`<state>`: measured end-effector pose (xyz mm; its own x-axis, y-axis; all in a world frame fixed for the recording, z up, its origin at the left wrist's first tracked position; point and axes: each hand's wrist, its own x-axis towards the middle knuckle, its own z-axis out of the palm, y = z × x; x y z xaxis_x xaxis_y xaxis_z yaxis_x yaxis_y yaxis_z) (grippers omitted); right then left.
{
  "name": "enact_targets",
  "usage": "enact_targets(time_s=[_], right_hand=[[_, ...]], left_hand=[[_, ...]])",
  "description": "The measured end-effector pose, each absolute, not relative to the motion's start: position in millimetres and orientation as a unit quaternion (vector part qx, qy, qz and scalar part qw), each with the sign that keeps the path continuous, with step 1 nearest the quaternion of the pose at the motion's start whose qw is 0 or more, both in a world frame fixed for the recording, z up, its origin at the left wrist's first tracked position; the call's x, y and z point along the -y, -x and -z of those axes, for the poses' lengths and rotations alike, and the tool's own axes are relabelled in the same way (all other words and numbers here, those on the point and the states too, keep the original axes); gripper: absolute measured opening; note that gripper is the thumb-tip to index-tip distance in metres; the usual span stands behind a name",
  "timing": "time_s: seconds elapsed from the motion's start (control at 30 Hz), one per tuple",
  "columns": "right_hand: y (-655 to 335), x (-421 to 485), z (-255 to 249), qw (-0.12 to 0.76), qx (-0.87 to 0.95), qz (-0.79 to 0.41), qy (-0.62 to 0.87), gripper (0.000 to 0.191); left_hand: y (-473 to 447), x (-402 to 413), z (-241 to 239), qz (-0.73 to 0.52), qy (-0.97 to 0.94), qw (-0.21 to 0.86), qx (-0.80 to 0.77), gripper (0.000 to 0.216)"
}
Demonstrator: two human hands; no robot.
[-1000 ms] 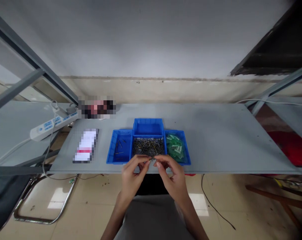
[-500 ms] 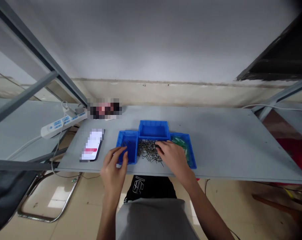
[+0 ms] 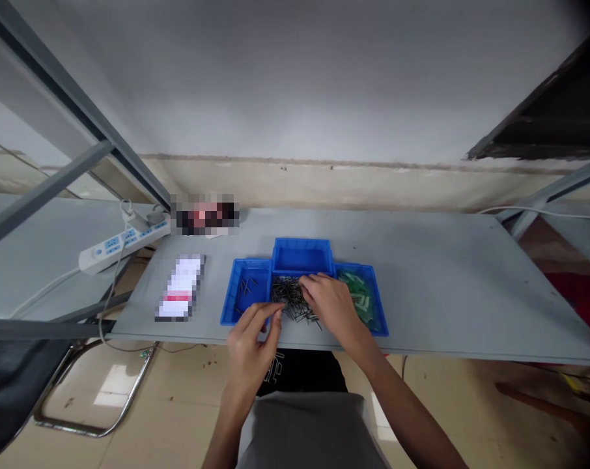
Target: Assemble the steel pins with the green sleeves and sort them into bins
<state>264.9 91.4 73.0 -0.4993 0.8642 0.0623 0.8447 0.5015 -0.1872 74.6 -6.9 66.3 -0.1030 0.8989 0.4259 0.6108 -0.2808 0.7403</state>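
Three blue bins stand side by side near the front edge of a grey table (image 3: 422,273). The left bin (image 3: 249,270) holds a few thin dark pins. The middle bin (image 3: 302,251) is heaped with small metal pins (image 3: 288,296). The right bin (image 3: 373,309) holds green and white plastic pieces. My right hand (image 3: 329,303) lies palm down on the pin heap, fingers curled into it. My left hand (image 3: 253,339) hovers at the table's front edge before the left bin, fingers bent and apart, nothing visible in it.
A phone (image 3: 180,296) lies flat left of the bins. A white power strip (image 3: 122,241) with its cord sits at the far left, beside a slanted metal frame bar (image 3: 70,98). A blurred small object (image 3: 204,213) rests at the back of the table.
A second ago both hands pinched a small part together in front of the bins. Then my left hand went to the left bin and has drawn back; my right hand settled on the pins.
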Motion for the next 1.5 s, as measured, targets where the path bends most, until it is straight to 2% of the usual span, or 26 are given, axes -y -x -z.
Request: enact_targets(time_s=[0.17,0.57,0.8,1.07,1.27,1.5], right_hand=[[-266.7,-93.4,-70.4,0.077,0.869,-0.069,0.485,0.009],[-266.1,-90.4,-71.2,0.115,0.867,-0.097,0.474,0.015],[-271.4,-83.5,-70.4,0.245,0.830,-0.163,0.474,0.014],[-274.2,-32.8,-81.0,0.421,0.732,-0.303,0.442,0.009],[-277.0,3.8,-69.6,0.486,0.661,-0.350,0.452,0.008],[-282.2,23.3,-61.6,0.505,0.625,-0.384,0.454,0.006]], left_hand=[[-73.0,2.6,-66.5,-0.466,-0.655,0.161,-0.573,0.020],[-73.9,8.0,-61.4,-0.458,-0.663,0.173,-0.566,0.019],[-76.0,8.0,-62.9,-0.457,-0.659,0.186,-0.567,0.019],[-93.0,11.0,-66.0,-0.470,-0.657,0.224,-0.546,0.022],[-106.8,18.7,-68.1,-0.471,-0.672,0.261,-0.508,0.008],[-105.0,35.2,-72.0,-0.479,-0.671,0.274,-0.496,0.011]])
